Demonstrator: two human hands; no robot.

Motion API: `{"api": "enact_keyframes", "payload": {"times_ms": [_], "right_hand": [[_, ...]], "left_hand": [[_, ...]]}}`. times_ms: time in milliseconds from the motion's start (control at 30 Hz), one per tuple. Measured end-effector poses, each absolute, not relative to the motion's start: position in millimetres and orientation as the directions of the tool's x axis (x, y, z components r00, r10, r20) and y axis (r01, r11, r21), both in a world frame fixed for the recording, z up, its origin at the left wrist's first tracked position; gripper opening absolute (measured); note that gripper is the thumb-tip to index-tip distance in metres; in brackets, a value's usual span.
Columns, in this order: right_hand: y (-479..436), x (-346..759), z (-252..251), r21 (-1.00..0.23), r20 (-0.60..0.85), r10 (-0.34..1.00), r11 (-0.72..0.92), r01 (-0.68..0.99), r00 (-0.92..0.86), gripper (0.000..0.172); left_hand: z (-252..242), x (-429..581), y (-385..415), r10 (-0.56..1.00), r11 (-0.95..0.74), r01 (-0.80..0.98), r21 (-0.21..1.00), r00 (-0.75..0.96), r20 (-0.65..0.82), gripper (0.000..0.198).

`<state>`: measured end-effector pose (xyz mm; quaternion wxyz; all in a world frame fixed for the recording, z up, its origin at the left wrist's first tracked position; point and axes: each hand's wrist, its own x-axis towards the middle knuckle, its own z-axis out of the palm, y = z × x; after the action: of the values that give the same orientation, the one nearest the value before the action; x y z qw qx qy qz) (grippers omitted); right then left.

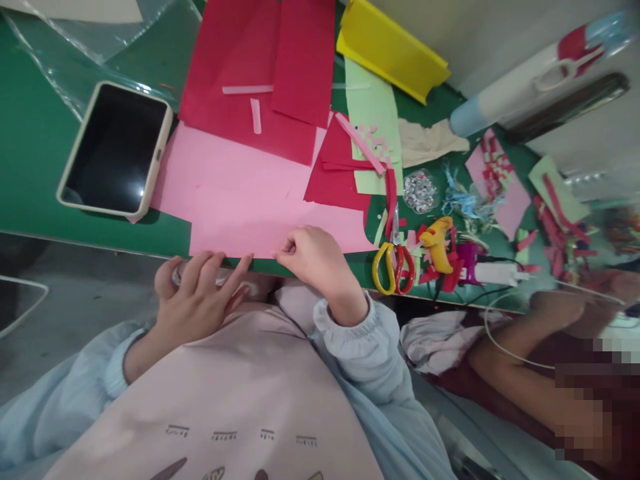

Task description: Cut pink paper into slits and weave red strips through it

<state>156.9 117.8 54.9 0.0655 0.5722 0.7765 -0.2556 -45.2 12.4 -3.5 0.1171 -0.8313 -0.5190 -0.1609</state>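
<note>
A large pink paper sheet (250, 210) lies along the table's front edge, partly beneath red sheets (240, 60). My left hand (200, 287) is at that edge with its fingers apart, fingertips beside or on the pink sheet's lower border, and holds nothing I can see. Over the sheet's front border, my right hand (315, 263) is closed in a pinch; whatever its fingertips hold is hidden or too small to name. Right of that hand lie scissors (393, 263) with yellow and red handles, next to a yellow glue gun (437, 245).
A phone (117, 150) lies at left. Green paper (375, 120), a yellow folded sheet (393, 47), a dish of googly eyes (420, 190) and paper scraps sit to the right. A white-and-blue bottle (520, 83) stands behind. Another person's arm (525, 360) is at right, near a white cable (493, 333).
</note>
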Motion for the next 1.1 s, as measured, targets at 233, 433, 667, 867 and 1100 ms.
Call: {"api": "enact_keyframes", "payload": {"times_ms": [233, 433, 667, 867, 1100], "right_hand": [[108.8, 151.2, 55.5, -0.303, -0.359, 0.878, 0.211, 0.929, -0.317, 0.021], [101.7, 153.7, 57.0, -0.340, -0.369, 0.869, 0.203, 0.918, -0.329, 0.026], [98.9, 192.6, 54.4, -0.430, -0.341, 0.892, 0.133, 0.893, -0.297, 0.024], [95.9, 202.9, 53.6, -0.448, -0.341, 0.914, 0.046, 0.893, -0.219, 0.019], [97.9, 200.3, 54.5, -0.431, -0.368, 0.908, 0.024, 0.902, -0.199, 0.021]], "left_hand": [[-7.9, -26.8, 18.3, 0.778, -0.507, 0.861, 0.034, 0.440, 0.449, 0.073], [-4.9, -25.1, 19.4, 0.736, -0.548, 0.836, -0.034, 0.501, 0.456, 0.062], [-7.1, -24.7, 19.5, 0.695, -0.562, 0.816, -0.139, 0.556, 0.456, 0.058], [-9.0, -22.2, 17.7, 0.710, -0.543, 0.827, -0.145, 0.544, 0.447, 0.072], [-8.4, -20.3, 18.8, 0.716, -0.528, 0.838, -0.138, 0.526, 0.459, 0.069]]}}
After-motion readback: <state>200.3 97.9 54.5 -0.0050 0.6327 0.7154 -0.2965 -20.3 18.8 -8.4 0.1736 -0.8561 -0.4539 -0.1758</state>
